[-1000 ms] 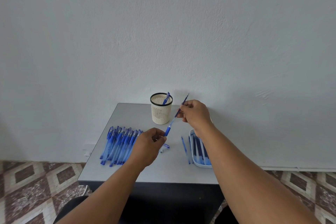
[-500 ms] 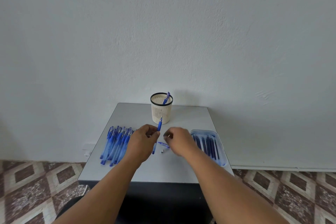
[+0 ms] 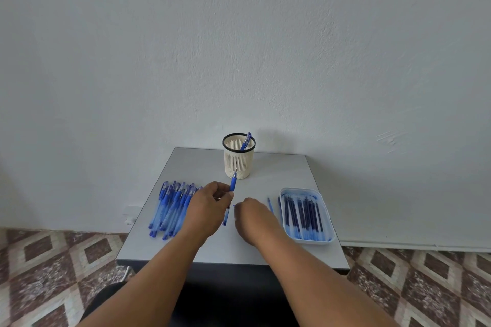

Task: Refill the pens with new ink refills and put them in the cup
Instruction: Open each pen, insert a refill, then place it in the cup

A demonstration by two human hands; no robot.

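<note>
Pale wall and patterned floor tiles frame a small grey table (image 3: 265, 244) pushed against the wall. At its back stands the slotted cup (image 3: 238, 160), with one finished pen (image 3: 246, 141) leaning inside. On the left lies a pile of pens (image 3: 170, 207), laid side by side for easy picking; on the right a tray (image 3: 325, 223) holds refills (image 3: 303, 214), and one loose refill (image 3: 270, 205) lies just beside it. The left hand (image 3: 208, 210) grips a pen barrel (image 3: 233, 184), fingers curled round it, tip tilted toward the cup. The right hand (image 3: 252, 216) rests low on the table beside it, likely reaching for a small part; whether its fingers hold anything cannot be told.
</note>
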